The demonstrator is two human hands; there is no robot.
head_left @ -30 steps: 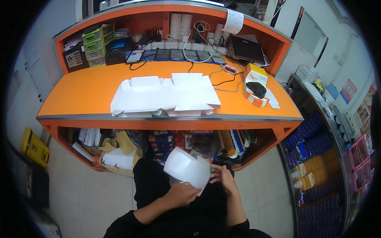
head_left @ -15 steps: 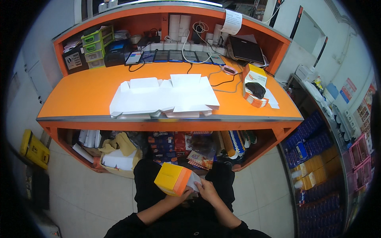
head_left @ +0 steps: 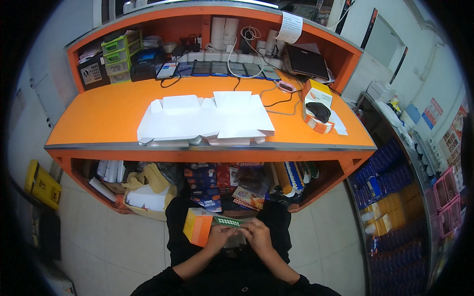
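Note:
Over my lap I hold a small carton box (head_left: 198, 230) with yellow, orange and white faces, tilted on its side. My left hand (head_left: 220, 239) is closed on the box's near right edge. At the end of a narrow green strip with white marks (head_left: 229, 222), beside the box's right side, my right hand (head_left: 256, 235) pinches with its fingertips. Whether the strip is part of the box, I cannot tell. On the orange desk (head_left: 98, 118) in front of me lies a stack of flat white carton blanks (head_left: 205, 118).
At the desk's right, an open yellow-and-white carton (head_left: 317, 93) has a dark lump (head_left: 318, 112) on it. Several phones or tablets (head_left: 219, 68) line the back. Under the desk are packages and a sack (head_left: 148, 195). A stocked shelf (head_left: 395, 197) stands at right.
The box has turned and shifted left and slightly down, its orange face now toward me. The green strip has come into view between my hands. My right hand has moved slightly right.

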